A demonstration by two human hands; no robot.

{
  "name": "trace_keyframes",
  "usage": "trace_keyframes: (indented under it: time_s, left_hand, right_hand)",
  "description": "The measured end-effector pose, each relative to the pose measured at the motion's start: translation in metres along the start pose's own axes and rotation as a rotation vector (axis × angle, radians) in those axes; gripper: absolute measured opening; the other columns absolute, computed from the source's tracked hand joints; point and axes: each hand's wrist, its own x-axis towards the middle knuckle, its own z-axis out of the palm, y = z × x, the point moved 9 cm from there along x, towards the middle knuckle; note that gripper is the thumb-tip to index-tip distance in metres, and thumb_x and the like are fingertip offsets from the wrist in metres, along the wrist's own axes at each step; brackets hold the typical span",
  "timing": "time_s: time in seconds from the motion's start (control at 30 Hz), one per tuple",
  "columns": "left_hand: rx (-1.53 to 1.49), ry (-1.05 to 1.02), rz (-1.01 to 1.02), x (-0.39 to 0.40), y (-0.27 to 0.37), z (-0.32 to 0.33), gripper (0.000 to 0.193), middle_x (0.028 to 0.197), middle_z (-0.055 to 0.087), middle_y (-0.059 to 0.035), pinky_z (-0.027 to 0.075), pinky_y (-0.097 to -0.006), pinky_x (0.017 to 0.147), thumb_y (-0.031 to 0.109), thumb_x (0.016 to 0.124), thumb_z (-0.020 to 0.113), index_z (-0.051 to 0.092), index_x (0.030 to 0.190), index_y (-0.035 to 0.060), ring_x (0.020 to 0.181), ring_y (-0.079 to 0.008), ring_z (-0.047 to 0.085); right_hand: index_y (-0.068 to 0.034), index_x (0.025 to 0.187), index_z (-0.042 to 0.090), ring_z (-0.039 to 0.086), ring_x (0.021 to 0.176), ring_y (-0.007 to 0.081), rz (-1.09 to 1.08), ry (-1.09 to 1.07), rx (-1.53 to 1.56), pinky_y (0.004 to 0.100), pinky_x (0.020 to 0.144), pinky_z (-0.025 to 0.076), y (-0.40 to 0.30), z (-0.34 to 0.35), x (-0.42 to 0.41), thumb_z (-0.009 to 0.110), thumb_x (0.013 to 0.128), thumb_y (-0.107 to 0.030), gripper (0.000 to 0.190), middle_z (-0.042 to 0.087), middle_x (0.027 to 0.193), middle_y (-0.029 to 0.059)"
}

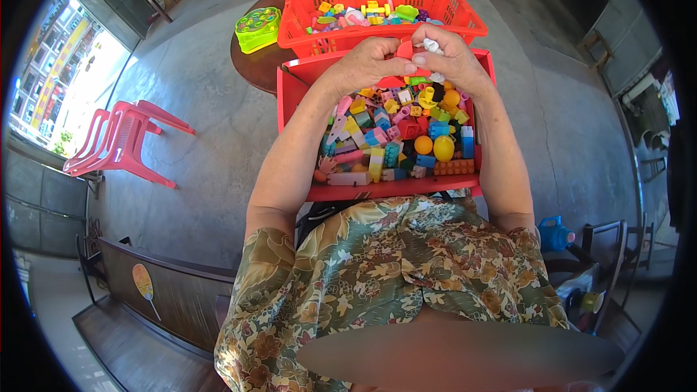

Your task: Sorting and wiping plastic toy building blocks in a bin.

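My left hand and my right hand meet above the far side of a red box full of mixed toy blocks and toy pieces. Between their fingertips is a small red toy piece, touched by both hands; its exact shape is partly hidden. A crumpled white tissue or cloth is tucked in the fingers of my right hand. Under my hands lie an orange ball, a yellow toy lemon, a brown-orange brick and many coloured building blocks.
Beyond the box, a red plastic basket of toys stands on a round dark wooden table, beside a green toy. Pink plastic chairs stand to the left, a wooden bench lower left, a blue jug at the right.
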Motion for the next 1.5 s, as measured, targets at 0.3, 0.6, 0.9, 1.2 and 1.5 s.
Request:
trace_keyframes:
  time_s: [0.3, 0.6, 0.9, 1.2, 1.5]
  left_hand:
    - [-0.367, 0.038, 0.218, -0.008, 0.029, -0.001, 0.033, 0.095, 0.067, -0.0061, 0.052, -0.0272, 0.072, 0.023, 0.087, 0.064, 0.061, 0.112, 0.0024, 0.080, -0.0129, 0.063]
    - [-0.741, 0.284, -0.067, 0.002, -0.014, -0.007, 0.035, 0.100, 0.065, -0.0050, 0.048, -0.0281, 0.062, 0.037, 0.095, 0.051, 0.053, 0.117, 0.0096, 0.082, -0.0144, 0.062]
    - [-0.923, 0.449, 0.001, 0.003, -0.014, -0.015, 0.025, 0.102, 0.064, -0.0025, 0.054, -0.0349, 0.060, 0.021, 0.091, 0.061, 0.054, 0.114, 0.0143, 0.084, -0.0140, 0.064]
    - [0.405, 0.566, 0.302, -0.007, 0.015, -0.040, 0.036, 0.091, 0.064, -0.0114, 0.052, -0.0355, 0.066, 0.016, 0.075, 0.069, 0.057, 0.109, 0.0093, 0.082, -0.0222, 0.065]
    - [0.333, 0.603, 0.145, -0.017, 0.019, -0.039, 0.039, 0.083, 0.063, -0.0163, 0.052, -0.0383, 0.064, 0.014, 0.073, 0.065, 0.053, 0.109, 0.0052, 0.065, -0.0255, 0.066]
  right_hand:
    - [-0.003, 0.105, 0.058, 0.060, 0.072, 0.0086, -0.065, -0.022, 0.798, 0.0194, 0.055, 0.047, -0.001, -0.003, 0.003, 0.063, 0.090, -0.028, 0.030, 0.061, 0.086, 0.0048]
    - [-0.003, 0.119, 0.053, 0.059, 0.096, 0.0226, -0.263, 0.419, -0.384, 0.0339, 0.083, 0.049, -0.029, -0.009, -0.004, 0.070, 0.081, -0.017, 0.044, 0.057, 0.107, 0.0097]
    - [-0.002, 0.116, 0.054, 0.051, 0.115, 0.0338, -0.353, 0.394, -0.613, 0.0388, 0.097, 0.042, -0.037, 0.014, -0.002, 0.065, 0.082, -0.015, 0.038, 0.052, 0.120, 0.0166]
    - [-0.002, 0.118, 0.057, 0.059, 0.087, 0.0160, 0.324, -0.083, -0.364, 0.0296, 0.077, 0.048, 0.037, -0.010, -0.008, 0.072, 0.075, -0.011, 0.046, 0.062, 0.096, 0.0097]
    - [-0.005, 0.113, 0.050, 0.055, 0.095, 0.0143, 0.286, 0.030, -0.216, 0.0281, 0.082, 0.046, 0.020, 0.009, -0.007, 0.059, 0.087, -0.010, 0.028, 0.056, 0.108, 0.0053]
